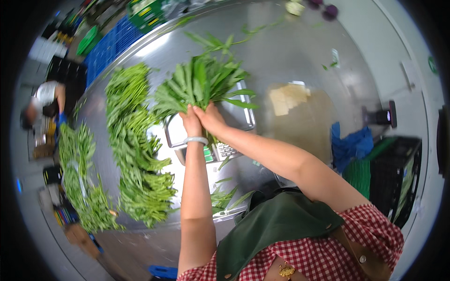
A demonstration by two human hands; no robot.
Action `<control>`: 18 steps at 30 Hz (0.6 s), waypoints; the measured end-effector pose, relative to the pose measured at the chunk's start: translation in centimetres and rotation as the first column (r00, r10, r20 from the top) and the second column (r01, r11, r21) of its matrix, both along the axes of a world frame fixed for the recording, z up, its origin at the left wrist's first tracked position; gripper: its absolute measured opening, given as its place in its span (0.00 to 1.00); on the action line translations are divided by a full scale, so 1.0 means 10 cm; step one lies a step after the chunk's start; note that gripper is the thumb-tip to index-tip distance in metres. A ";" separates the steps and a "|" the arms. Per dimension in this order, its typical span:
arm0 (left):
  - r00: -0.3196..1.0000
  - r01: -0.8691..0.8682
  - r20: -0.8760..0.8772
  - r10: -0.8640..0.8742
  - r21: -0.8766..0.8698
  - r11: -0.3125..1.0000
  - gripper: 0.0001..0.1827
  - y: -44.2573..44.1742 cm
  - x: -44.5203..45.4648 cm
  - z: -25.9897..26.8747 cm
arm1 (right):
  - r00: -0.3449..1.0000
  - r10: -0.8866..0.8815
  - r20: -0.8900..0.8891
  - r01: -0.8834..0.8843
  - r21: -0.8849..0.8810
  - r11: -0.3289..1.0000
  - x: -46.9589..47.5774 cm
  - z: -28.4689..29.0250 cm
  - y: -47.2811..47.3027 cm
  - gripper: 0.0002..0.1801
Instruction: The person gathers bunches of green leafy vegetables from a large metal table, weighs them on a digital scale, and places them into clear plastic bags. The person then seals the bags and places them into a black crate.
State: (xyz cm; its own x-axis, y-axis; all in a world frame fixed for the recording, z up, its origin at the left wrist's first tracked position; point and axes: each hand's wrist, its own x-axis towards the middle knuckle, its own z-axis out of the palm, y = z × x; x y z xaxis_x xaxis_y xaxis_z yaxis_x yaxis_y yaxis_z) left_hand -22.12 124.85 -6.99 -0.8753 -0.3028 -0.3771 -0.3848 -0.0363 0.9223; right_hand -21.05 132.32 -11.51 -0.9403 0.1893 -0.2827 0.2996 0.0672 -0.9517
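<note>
Both hands grip a bunch of long-leaved greens (198, 79) by its stems, the leaves fanning away from me. My left hand (191, 123), with a pale bangle at the wrist, touches my right hand (212, 119) at the stems. Beneath the bunch is a digital scale with a steel pan (175, 131), partly hidden by the leaves and hands; its keypad (226, 150) shows beside my right forearm. To the left, a long row of leafy green bunches (132, 140) lies on the steel table (253, 52). Loose leaves (223, 197) lie near my apron.
More greens (79, 175) lie along the table's far left edge, near a co-worker (49, 96) with a blue glove. Yellowish sheets (288, 97), a blue cloth (351, 140) and a black crate (395, 179) are on the right. Blue (109, 45) and green crates (146, 15) stand beyond the edge.
</note>
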 end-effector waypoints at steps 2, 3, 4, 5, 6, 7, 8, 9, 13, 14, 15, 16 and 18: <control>0.993 -0.013 -0.113 0.037 0.206 0.978 0.29 0.06 0.15 -0.03 | 0.992 0.088 -0.088 -0.076 0.138 0.988 0.25 0.53 0.19 0.36; 0.972 0.066 -0.233 -0.004 0.261 0.963 0.25 0.25 0.26 0.06 | 0.991 0.072 -0.117 -0.058 0.121 0.991 0.41 0.82 0.40 0.32; 0.953 0.146 -0.294 -0.078 0.216 0.965 0.25 0.56 0.44 0.38 | 0.977 0.033 -0.209 -0.004 0.137 0.991 0.58 1.01 0.68 0.31; 0.922 0.213 -0.359 -0.142 0.165 0.963 0.25 0.88 0.63 0.64 | 0.952 0.009 -0.307 0.039 0.149 0.988 0.75 1.13 0.95 0.29; 0.901 0.243 -0.393 -0.185 0.104 0.964 0.26 1.15 0.79 0.70 | 0.961 -0.025 -0.274 0.067 0.146 0.987 0.94 1.21 1.20 0.29; 0.875 0.275 -0.425 -0.233 0.039 0.961 0.27 1.42 0.94 0.72 | 0.968 -0.065 -0.241 0.101 0.141 0.985 1.14 1.24 1.46 0.28; 0.848 0.338 -0.405 -0.343 -0.085 0.937 0.28 1.66 1.11 0.78 | 0.930 -0.151 -0.334 0.195 0.103 0.975 1.31 1.17 1.69 0.26; 0.806 0.391 -0.430 -0.406 -0.127 0.911 0.28 1.85 1.26 0.71 | 0.939 -0.166 -0.301 0.199 0.082 0.976 1.50 1.13 1.90 0.26; 0.825 0.543 -0.247 -0.509 0.091 0.835 0.32 2.56 1.83 0.00 | 0.974 -0.225 -0.019 0.225 0.138 0.964 2.31 0.46 2.75 0.27; 0.777 0.625 -0.162 -0.608 0.080 0.777 0.34 2.60 1.92 -0.52 | 0.980 -0.191 0.049 0.182 0.146 0.972 2.44 0.21 2.93 0.30; 0.714 0.701 -0.073 -0.697 0.074 0.710 0.36 2.63 2.00 -0.95 | 0.981 -0.156 0.115 0.139 0.147 0.979 2.54 -0.05 3.05 0.32; 0.652 0.757 0.017 -0.758 -0.056 0.651 0.37 2.63 2.03 -1.07 | 0.967 -0.211 0.144 0.179 0.210 0.961 2.65 -0.23 3.08 0.34; 0.687 0.713 -0.088 -0.722 -0.115 0.692 0.29 2.62 2.13 -1.37 | 0.936 -0.297 0.187 0.223 0.337 0.915 2.81 -0.46 3.12 0.37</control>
